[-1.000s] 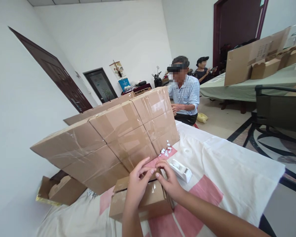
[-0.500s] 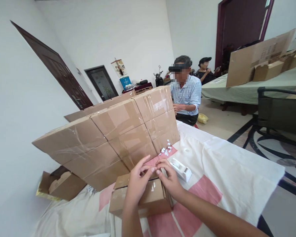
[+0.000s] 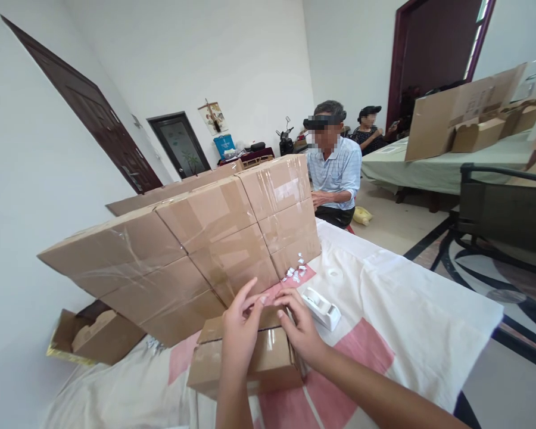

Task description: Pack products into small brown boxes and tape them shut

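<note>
Head: both grips (image 3: 239,332) (image 3: 302,336) half-open on carton (image 3: 272,359)

Home room turned packing space: taped cartons (image 3: 196,238) stacked on cloth-covered table (image 3: 406,298), wooden doors (image 3: 89,113).

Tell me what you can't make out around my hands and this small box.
Head view only.
- Anything between the left hand and right hand fingertips: too small.
- Small brown cardboard box top seam: covered by both hands.
- Tiny white scraps beside the stacked taped cartons: too small to identify.
</note>
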Demonstrator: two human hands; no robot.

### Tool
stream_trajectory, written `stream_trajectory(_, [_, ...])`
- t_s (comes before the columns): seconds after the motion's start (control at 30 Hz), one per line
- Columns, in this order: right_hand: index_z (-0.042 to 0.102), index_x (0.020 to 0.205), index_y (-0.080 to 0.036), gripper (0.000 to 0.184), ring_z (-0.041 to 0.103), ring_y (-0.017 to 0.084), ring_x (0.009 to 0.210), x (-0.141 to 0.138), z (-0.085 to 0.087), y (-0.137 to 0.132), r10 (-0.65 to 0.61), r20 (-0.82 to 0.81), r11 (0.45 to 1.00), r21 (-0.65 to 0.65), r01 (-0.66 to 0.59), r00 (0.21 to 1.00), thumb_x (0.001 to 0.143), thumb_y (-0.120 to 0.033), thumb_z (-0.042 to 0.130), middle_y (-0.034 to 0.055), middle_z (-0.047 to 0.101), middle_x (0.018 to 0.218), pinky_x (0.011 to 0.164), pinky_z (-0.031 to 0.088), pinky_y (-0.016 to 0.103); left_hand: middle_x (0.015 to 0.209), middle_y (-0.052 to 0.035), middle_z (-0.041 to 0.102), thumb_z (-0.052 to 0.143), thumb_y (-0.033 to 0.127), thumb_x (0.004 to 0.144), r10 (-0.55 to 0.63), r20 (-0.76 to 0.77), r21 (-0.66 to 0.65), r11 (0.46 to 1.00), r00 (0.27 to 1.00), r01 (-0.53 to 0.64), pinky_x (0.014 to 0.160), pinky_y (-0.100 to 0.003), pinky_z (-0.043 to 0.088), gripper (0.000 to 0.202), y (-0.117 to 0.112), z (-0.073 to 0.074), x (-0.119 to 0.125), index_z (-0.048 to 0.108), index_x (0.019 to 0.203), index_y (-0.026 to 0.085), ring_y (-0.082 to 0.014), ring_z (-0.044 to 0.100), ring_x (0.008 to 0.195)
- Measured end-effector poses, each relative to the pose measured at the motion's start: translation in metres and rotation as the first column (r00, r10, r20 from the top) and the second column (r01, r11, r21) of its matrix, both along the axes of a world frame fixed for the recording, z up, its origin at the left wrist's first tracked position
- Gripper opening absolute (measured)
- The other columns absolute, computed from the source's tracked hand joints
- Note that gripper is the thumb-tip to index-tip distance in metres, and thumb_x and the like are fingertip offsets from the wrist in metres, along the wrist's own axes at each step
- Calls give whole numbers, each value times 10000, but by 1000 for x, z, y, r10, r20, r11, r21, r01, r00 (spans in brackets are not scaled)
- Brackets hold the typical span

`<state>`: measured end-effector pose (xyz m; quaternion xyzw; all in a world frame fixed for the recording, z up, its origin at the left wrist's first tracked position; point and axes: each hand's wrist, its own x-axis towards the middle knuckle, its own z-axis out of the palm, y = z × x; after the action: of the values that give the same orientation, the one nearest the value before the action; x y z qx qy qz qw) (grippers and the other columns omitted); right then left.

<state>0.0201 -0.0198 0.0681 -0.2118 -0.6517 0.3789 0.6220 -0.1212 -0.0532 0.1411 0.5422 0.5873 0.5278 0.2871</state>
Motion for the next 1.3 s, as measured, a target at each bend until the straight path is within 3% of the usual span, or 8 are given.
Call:
stream_trajectory(0.17, [364, 1530, -231, 649, 481, 305, 1358, 0, -13, -6, 58, 91, 984, 164, -73, 994, 955, -454, 565, 165, 480, 1443, 1126, 410, 472, 1089, -136, 770, 724, 534, 823, 51, 114, -39, 998, 992, -47, 1013, -411, 523, 706, 8, -9, -15, 541, 1401, 172, -264, 725, 1069])
stream_trajectory(0.33, [659, 1207, -231, 415, 532, 321, 1271, 2, -14, -2, 101, 105, 909, 395, -135, 989, 937, -516, 523, 141, 609, 1275, 1091, 416, 565, 1054, -134, 771, 760, 544, 781, 145, 225, 10, 988, 964, -151, 914, -385, 570, 696, 9, -14, -26, 571, 1337, 171, -253, 743, 983])
stream_trajectory(0.53, [672, 1264, -210, 691, 539, 339, 1286, 7, -11, 13, 183, 264, 802, 517, -299, 947, 748, -660, 764, 149, 700, 1174, 1103, 416, 567, 1064, -120, 772, 770, 519, 778, 153, 261, 34, 985, 953, -168, 944, -383, 561, 641, 9, -16, -28, 590, 1298, 192, -235, 744, 976])
stream_trajectory(0.77, [693, 1150, -204, 416, 665, 290, 1136, 6, -9, 19, 168, 152, 859, 463, -220, 974, 961, -526, 508, 147, 744, 1105, 1080, 441, 578, 864, -60, 755, 764, 523, 756, 137, 208, 77, 985, 968, -156, 783, -301, 553, 616, 0, 2, -19, 620, 1237, 166, -175, 691, 755])
stream_trajectory(0.9, [691, 1135, -192, 450, 691, 267, 1082, 9, -3, 21, 191, 160, 860, 448, -243, 969, 1001, -543, 443, 147, 750, 1101, 1118, 404, 573, 857, -54, 744, 703, 524, 824, -33, 24, -34, 999, 999, 34, 774, -305, 532, 598, -17, 17, -17, 602, 1297, 173, -180, 656, 750])
stream_trajectory(1.03, [695, 1135, -201, 501, 647, 274, 1146, 9, -6, 22, 162, 176, 883, 415, -222, 971, 985, -602, 436, 134, 726, 1129, 1152, 353, 582, 868, -62, 756, 638, 476, 882, -222, -55, -188, 960, 973, 209, 848, -345, 528, 499, -23, 16, -19, 616, 1289, 188, -213, 694, 810])
stream_trajectory(1.2, [663, 1199, -225, 521, 525, 325, 1315, 8, -19, 26, 144, 176, 903, 379, -203, 974, 954, -641, 469, 143, 665, 1239, 1141, 361, 584, 910, -86, 778, 691, 421, 816, -150, -22, -147, 978, 988, 145, 911, -367, 527, 461, -17, 12, -18, 647, 1206, 179, -255, 738, 919])
stream_trajectory(1.3, [533, 1320, -219, 611, 519, 344, 1324, 7, -27, 31, 161, 158, 929, 309, -204, 974, 921, -681, 508, 171, 596, 1321, 1126, 385, 578, 911, -81, 786, 738, 395, 780, -139, -18, -170, 976, 990, 134, 918, -360, 524, 501, -15, 15, -17, 633, 1221, 182, -256, 744, 936])
